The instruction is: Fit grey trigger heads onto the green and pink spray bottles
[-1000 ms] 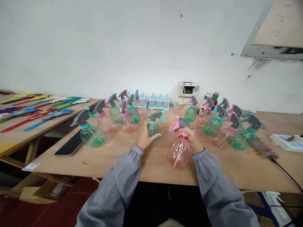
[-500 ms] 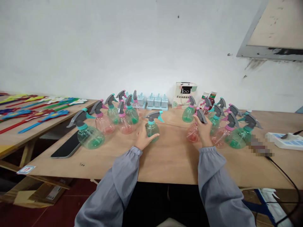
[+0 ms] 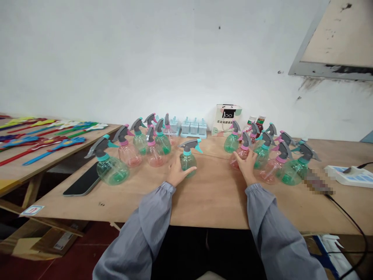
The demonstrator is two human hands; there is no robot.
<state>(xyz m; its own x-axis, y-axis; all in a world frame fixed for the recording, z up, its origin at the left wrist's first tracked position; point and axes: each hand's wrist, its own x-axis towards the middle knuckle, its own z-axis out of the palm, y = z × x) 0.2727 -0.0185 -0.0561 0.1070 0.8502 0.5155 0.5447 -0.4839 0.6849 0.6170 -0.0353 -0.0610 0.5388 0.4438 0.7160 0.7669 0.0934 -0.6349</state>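
My left hand wraps round the base of a small green spray bottle that stands upright on the plywood table. My right hand is spread with fingers apart, just in front of a pink spray bottle at the near edge of the right-hand group of bottles. Whether the fingers still touch that pink bottle is unclear. Both arms wear grey sleeves.
Several green and pink spray bottles stand in a left cluster and a right cluster. A black phone lies at the left. Blue moulds and a carton stand by the wall. A white device with a cable lies right.
My right hand carried the pink bottle from the table's front to the right-hand group, set it down and opened. My left hand stayed on the green bottle.
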